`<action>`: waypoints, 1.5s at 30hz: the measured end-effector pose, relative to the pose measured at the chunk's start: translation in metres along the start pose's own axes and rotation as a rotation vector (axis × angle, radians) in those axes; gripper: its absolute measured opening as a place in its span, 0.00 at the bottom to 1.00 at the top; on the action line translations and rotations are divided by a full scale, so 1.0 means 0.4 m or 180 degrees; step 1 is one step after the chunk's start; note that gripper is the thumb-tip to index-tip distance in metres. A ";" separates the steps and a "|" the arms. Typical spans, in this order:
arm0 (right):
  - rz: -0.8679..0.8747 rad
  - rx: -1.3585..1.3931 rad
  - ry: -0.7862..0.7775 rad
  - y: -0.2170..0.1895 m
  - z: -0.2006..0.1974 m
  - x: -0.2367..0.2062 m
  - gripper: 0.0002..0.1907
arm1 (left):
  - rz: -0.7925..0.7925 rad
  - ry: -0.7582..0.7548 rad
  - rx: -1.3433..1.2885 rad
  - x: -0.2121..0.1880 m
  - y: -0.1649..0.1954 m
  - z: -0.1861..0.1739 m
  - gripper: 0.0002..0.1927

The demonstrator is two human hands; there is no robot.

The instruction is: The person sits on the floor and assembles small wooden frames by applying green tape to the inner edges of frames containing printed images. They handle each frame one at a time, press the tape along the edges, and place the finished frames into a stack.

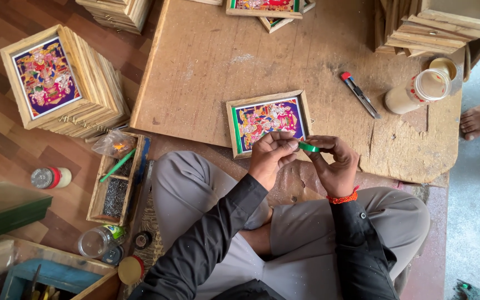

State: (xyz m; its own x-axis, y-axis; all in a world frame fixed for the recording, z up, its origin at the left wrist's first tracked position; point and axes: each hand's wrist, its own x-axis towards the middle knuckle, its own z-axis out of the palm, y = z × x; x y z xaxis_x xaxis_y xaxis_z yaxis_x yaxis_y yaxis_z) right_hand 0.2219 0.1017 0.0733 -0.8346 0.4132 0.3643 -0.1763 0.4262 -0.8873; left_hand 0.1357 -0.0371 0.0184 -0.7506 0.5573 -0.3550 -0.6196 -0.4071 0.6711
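Note:
A small wooden-framed colourful picture [268, 119] lies on a worn wooden board [206, 61] in front of my crossed legs. A green strip runs down its left edge. My left hand [270, 157] and my right hand [334, 166] meet just below the frame's lower right corner. Between their fingertips they pinch a short piece of green tape [308, 147]. An orange thread band circles my right wrist.
A utility knife [360, 94] and a tipped jar [418, 91] lie right on the board. Stacks of frames stand at left [65, 83] and top right [445, 25]. A divided wooden tray [115, 180] with small nails sits left of my knee. Another person's foot [479, 119] shows at right.

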 end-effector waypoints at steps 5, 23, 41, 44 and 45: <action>-0.0145 0.0101 -0.0146 0.005 0.002 -0.003 0.08 | 0.0060 -0.0062 0.0167 -0.004 0.004 0.007 0.16; -0.0109 0.0297 -0.0037 0.008 -0.001 -0.007 0.08 | 0.1009 -0.0308 0.1881 -0.026 0.025 0.018 0.10; 0.0074 0.0623 -0.0036 0.013 0.020 -0.016 0.08 | 0.1096 -0.0610 0.2135 -0.045 0.064 0.016 0.10; 0.0019 0.0767 -0.0041 0.011 0.016 -0.016 0.08 | 0.0932 -0.0595 0.1892 -0.053 0.071 0.022 0.12; -0.0007 0.0736 -0.0059 0.011 0.016 -0.014 0.08 | 0.1067 -0.0602 0.2030 -0.055 0.076 0.025 0.11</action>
State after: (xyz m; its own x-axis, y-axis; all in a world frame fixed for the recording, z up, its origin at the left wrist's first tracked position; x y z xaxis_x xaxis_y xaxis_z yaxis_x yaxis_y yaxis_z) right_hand 0.2227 0.0962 0.0655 -0.8431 0.3968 0.3629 -0.2911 0.2305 -0.9285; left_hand 0.1356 -0.0546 0.0531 -0.7878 0.6157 0.0146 -0.0677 -0.1102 0.9916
